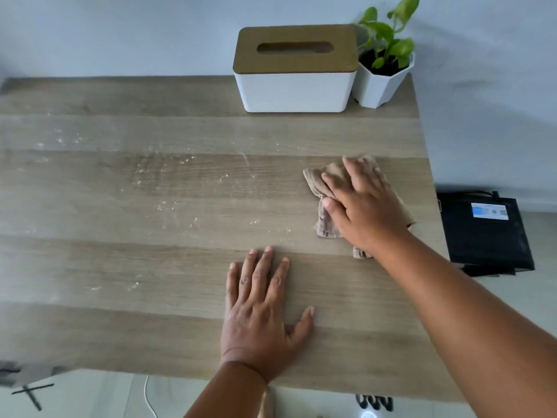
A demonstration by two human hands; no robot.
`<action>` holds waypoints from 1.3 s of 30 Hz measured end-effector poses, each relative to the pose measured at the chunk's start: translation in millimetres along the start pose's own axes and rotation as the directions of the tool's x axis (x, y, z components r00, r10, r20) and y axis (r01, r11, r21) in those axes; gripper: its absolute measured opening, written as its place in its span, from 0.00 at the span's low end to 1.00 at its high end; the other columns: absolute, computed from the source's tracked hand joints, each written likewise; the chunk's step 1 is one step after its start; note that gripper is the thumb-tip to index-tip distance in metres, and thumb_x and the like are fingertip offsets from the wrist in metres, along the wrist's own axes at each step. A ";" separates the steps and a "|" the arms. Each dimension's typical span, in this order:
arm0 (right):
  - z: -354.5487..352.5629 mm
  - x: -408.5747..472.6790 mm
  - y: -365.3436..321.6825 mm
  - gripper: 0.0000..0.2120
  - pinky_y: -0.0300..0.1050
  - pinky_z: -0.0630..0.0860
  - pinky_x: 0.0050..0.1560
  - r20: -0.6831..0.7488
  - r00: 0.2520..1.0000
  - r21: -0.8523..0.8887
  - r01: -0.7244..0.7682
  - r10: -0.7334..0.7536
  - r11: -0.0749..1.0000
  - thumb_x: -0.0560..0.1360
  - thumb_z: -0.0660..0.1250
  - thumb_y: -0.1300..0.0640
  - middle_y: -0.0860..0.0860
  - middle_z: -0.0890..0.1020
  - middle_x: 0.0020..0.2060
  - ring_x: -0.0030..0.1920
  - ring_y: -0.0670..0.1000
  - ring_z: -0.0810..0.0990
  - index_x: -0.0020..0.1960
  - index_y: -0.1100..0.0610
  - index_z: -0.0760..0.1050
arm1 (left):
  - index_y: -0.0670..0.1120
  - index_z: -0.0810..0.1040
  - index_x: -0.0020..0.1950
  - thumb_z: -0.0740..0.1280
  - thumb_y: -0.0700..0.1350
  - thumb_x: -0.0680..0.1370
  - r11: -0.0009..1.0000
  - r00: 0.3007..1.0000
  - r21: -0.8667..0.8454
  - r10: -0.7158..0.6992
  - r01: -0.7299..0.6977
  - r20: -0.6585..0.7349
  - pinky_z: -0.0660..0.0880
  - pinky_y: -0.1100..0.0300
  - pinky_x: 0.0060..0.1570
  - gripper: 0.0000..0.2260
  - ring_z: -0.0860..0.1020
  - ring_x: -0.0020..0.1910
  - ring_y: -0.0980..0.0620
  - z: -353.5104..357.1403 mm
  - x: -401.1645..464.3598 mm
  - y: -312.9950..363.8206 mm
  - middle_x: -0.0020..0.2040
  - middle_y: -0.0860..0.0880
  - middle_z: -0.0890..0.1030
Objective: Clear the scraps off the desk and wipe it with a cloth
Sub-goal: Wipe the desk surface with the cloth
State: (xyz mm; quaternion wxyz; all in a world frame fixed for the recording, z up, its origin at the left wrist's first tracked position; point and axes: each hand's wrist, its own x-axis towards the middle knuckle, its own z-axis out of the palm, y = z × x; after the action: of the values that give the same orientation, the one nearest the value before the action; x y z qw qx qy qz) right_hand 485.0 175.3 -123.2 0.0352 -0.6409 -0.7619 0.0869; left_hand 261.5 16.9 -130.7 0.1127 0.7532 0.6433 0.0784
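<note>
Flat and spread, the right hand's [361,206] fingers [334,184] press a tan cloth [324,220] onto the wooden surface [180,321] near its right edge. The left hand [259,312] rests flat nearby, fingers straight, holding nothing. Wiping looks underway: pale scraps [162,170] and smears remain across the middle and left, well apart from the cloth.

Pale blue-grey wall [150,31] behind, evenly lit; light floor [539,312] to the right, where a black box [485,236] sits beside the furniture.
</note>
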 end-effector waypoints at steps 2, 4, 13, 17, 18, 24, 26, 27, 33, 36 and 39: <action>-1.1 -17.7 29.4 0.26 0.62 0.53 0.81 -0.035 0.992 0.005 -0.124 0.125 0.992 0.83 0.52 0.38 0.57 0.53 0.83 0.81 0.65 0.54 0.79 0.45 0.66 | 0.49 0.68 0.79 0.64 0.68 0.75 1.000 1.000 -0.005 0.004 -0.004 -0.010 0.56 0.37 0.79 0.38 0.53 0.83 0.46 1.2 0.1 -0.4 0.83 0.47 0.61; -4.4 -17.1 49.5 0.25 0.62 0.58 0.79 -0.101 0.956 0.003 -0.275 0.274 0.961 0.83 0.54 0.40 0.57 0.56 0.80 0.78 0.66 0.59 0.77 0.46 0.68 | 0.49 0.68 0.79 0.64 0.68 0.74 1.000 1.000 -0.008 0.006 -0.006 -0.025 0.56 0.37 0.78 0.38 0.54 0.83 0.45 2.9 0.2 -0.9 0.82 0.47 0.62; -6.7 79.9 2.8 0.26 0.67 0.58 0.77 -0.110 0.953 -0.020 -0.288 0.284 0.958 0.81 0.53 0.44 0.58 0.67 0.74 0.75 0.66 0.62 0.77 0.49 0.66 | 0.49 0.68 0.79 0.64 0.69 0.75 1.000 1.000 0.010 -0.001 0.001 -0.028 0.55 0.37 0.79 0.38 0.54 0.83 0.45 3.4 1.1 -0.8 0.82 0.46 0.62; -0.1 82.8 -17.4 0.28 0.69 0.46 0.79 -0.013 0.986 -0.066 -0.168 0.167 0.984 0.81 0.49 0.42 0.57 0.59 0.81 0.80 0.68 0.52 0.80 0.47 0.60 | 0.49 0.67 0.80 0.62 0.69 0.75 1.000 1.000 0.027 -0.014 0.014 0.003 0.53 0.38 0.79 0.38 0.53 0.83 0.46 1.1 1.3 1.4 0.82 0.47 0.61; 0.6 74.9 -19.4 0.29 0.68 0.45 0.80 0.003 0.994 -0.067 -0.113 0.114 0.991 0.81 0.49 0.41 0.56 0.58 0.82 0.81 0.67 0.51 0.81 0.46 0.60 | 0.50 0.66 0.80 0.62 0.69 0.76 0.999 1.000 0.032 -0.016 0.015 0.009 0.52 0.39 0.80 0.38 0.52 0.83 0.46 0.7 0.7 1.8 0.83 0.47 0.61; 2.5 -26.0 -0.9 0.31 0.64 0.52 0.80 0.049 0.988 -0.078 0.151 -0.148 0.985 0.81 0.53 0.36 0.53 0.64 0.81 0.81 0.62 0.57 0.79 0.47 0.66 | 0.49 0.67 0.80 0.61 0.69 0.76 0.999 1.000 0.035 -0.016 0.016 0.004 0.53 0.39 0.80 0.37 0.53 0.83 0.46 -0.3 0.7 2.9 0.83 0.47 0.61; 2.2 -54.9 21.4 0.32 0.63 0.53 0.81 0.052 0.988 -0.096 0.149 -0.144 0.984 0.82 0.51 0.34 0.52 0.62 0.81 0.82 0.60 0.56 0.80 0.47 0.63 | 0.50 0.67 0.80 0.62 0.69 0.76 0.999 1.000 0.031 -0.014 0.014 -0.001 0.53 0.39 0.79 0.37 0.53 0.83 0.46 0.8 0.3 1.9 0.83 0.47 0.61; 0.1 -62.2 32.7 0.32 0.63 0.52 0.81 0.057 0.991 -0.105 0.123 -0.118 0.987 0.82 0.49 0.34 0.52 0.60 0.82 0.83 0.59 0.54 0.81 0.47 0.61 | 0.50 0.67 0.79 0.62 0.69 0.76 1.000 1.000 0.027 -0.013 0.013 -0.004 0.53 0.38 0.79 0.38 0.53 0.83 0.46 1.3 0.6 1.0 0.83 0.47 0.61; -12.0 -8.0 43.4 0.30 0.66 0.54 0.79 -0.029 0.987 -0.117 -0.161 0.159 0.980 0.82 0.48 0.39 0.57 0.63 0.79 0.79 0.65 0.59 0.80 0.52 0.62 | 0.50 0.66 0.80 0.61 0.70 0.75 1.000 1.000 0.006 -0.021 0.021 0.004 0.53 0.38 0.79 0.38 0.52 0.84 0.46 -0.8 2.0 2.8 0.83 0.47 0.61; -10.2 36.7 11.5 0.27 0.71 0.51 0.78 -0.038 0.958 -0.082 -0.286 0.284 0.955 0.83 0.50 0.42 0.57 0.61 0.80 0.80 0.68 0.54 0.79 0.50 0.59 | 0.50 0.67 0.79 0.62 0.69 0.75 1.000 1.000 0.004 -0.017 0.017 -0.019 0.53 0.38 0.79 0.37 0.52 0.84 0.46 1.3 0.9 0.3 0.82 0.47 0.61; -5.5 62.1 -22.9 0.27 0.72 0.46 0.78 0.006 0.976 -0.051 -0.218 0.219 0.974 0.84 0.49 0.42 0.54 0.56 0.83 0.81 0.68 0.49 0.81 0.47 0.58 | 0.49 0.68 0.79 0.63 0.68 0.75 1.000 0.999 0.002 -0.007 0.007 -0.043 0.54 0.38 0.79 0.37 0.54 0.83 0.45 3.7 0.4 -0.3 0.82 0.47 0.62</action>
State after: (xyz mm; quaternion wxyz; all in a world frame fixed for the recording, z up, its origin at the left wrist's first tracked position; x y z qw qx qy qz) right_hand 452.7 233.0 -117.3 0.0048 -0.7210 -0.6888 0.0747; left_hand 262.3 17.2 -134.3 0.0982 0.7491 0.6485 0.0933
